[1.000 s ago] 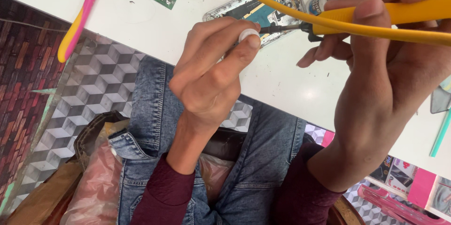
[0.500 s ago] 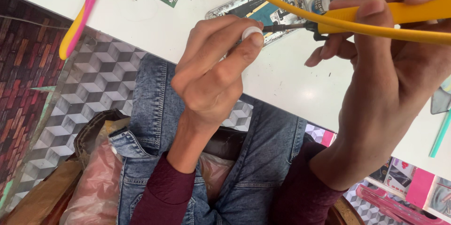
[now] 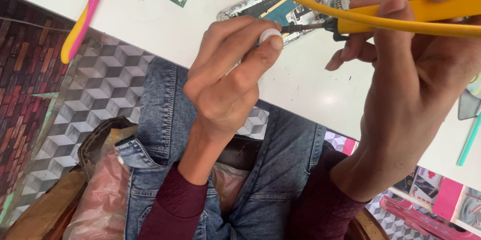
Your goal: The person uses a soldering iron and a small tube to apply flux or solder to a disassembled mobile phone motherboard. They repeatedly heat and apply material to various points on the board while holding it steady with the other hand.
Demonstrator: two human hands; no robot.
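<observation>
Your left hand (image 3: pixel 225 84) pinches a small white piece (image 3: pixel 269 35) between thumb and fingertips; your right hand (image 3: pixel 416 69) is clenched around the yellow soldering iron (image 3: pixel 426 12), its dark tip touching that piece from three o'clock. Keep both wrists steady and the tip clear of your fingertips. The opened phone (image 3: pixel 280 7) lies on the white table (image 3: pixel 310 84) at twelve o'clock.

Single head-worn view, looking steeply down and slightly forward past the person's own lap onto the near edge of a white table (image 3: pixel 150 24). Close range: the left hand (image 3: pixel 225 79) and right hand (image 3: pixel 416 79) fill most of the frame, with floor showing at left and lower right. No second view, so no shared area.
</observation>
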